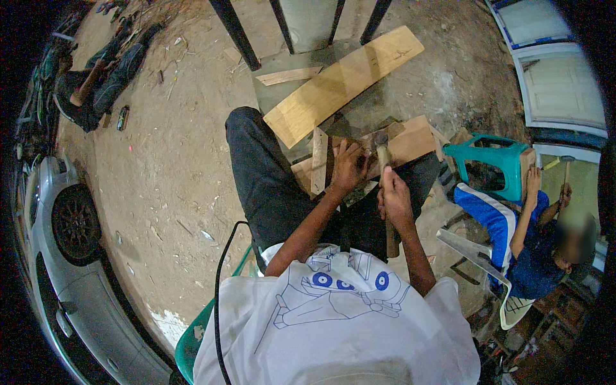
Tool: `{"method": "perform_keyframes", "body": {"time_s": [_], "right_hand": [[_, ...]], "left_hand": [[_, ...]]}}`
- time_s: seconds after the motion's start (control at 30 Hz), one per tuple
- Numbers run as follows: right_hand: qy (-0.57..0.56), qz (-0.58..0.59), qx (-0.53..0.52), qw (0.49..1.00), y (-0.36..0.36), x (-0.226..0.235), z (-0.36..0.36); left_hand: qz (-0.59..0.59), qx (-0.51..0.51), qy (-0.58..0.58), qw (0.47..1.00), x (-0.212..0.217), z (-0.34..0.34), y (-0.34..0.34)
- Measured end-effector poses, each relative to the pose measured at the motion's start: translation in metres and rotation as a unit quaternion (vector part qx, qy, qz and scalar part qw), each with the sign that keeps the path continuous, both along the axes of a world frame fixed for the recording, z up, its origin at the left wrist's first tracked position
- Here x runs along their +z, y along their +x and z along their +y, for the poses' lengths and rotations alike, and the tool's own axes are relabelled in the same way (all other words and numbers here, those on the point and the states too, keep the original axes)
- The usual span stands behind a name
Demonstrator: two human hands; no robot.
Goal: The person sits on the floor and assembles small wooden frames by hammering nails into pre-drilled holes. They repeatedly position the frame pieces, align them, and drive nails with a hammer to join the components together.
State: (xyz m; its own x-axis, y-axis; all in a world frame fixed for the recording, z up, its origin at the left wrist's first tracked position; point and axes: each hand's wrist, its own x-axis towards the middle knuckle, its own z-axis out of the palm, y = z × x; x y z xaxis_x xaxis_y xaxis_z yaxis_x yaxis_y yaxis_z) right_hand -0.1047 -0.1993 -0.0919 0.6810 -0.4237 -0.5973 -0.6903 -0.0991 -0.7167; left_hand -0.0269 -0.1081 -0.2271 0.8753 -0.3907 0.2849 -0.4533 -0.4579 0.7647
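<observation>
My right hand [395,197] is wrapped round the wooden handle of a hammer [383,154]. The hammer's dark head is low over a wooden board [414,140] lying across my lap. Beside the head, my left hand [348,167] rests on the work with its fingers bent. Whatever is between those fingers is too small to make out. Just left of this hand a short pale wood block [319,160] stands up from the work. Beyond my knees lies a long, light plank [343,86] on the ground.
Dark legs of a stand [237,35] rise at the far side, near a thin wood strip [289,76]. At right, a person [532,250] holds another hammer by a green plastic stool [491,160]. A silver car [96,289] stands left; another person [90,86] sits far left.
</observation>
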Motion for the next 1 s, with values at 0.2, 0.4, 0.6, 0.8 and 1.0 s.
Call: {"method": "perform_keyframes", "body": {"time_s": [0.2, 0.4, 0.6, 0.8, 1.0], "right_hand": [[-0.011, 0.033, -0.006, 0.999, -0.001, -0.011, -0.002], [-0.052, -0.009, 0.006, 0.999, -0.003, -0.008, 0.002], [-0.109, -0.075, 0.062, 0.989, -0.009, -0.030, -0.001], [-0.114, -0.042, 0.049, 0.991, -0.012, -0.036, 0.006], [-0.089, -0.057, 0.040, 0.994, -0.009, -0.021, 0.012]], "left_hand": [[-0.036, 0.005, -0.010, 0.999, 0.005, -0.001, 0.003], [-0.031, 0.006, -0.017, 0.999, 0.005, -0.002, 0.000], [-0.016, -0.018, 0.010, 1.000, 0.002, 0.000, -0.001], [-0.036, -0.014, -0.005, 0.999, 0.006, 0.001, 0.001], [0.009, -0.019, -0.052, 0.998, 0.011, 0.002, 0.001]]}}
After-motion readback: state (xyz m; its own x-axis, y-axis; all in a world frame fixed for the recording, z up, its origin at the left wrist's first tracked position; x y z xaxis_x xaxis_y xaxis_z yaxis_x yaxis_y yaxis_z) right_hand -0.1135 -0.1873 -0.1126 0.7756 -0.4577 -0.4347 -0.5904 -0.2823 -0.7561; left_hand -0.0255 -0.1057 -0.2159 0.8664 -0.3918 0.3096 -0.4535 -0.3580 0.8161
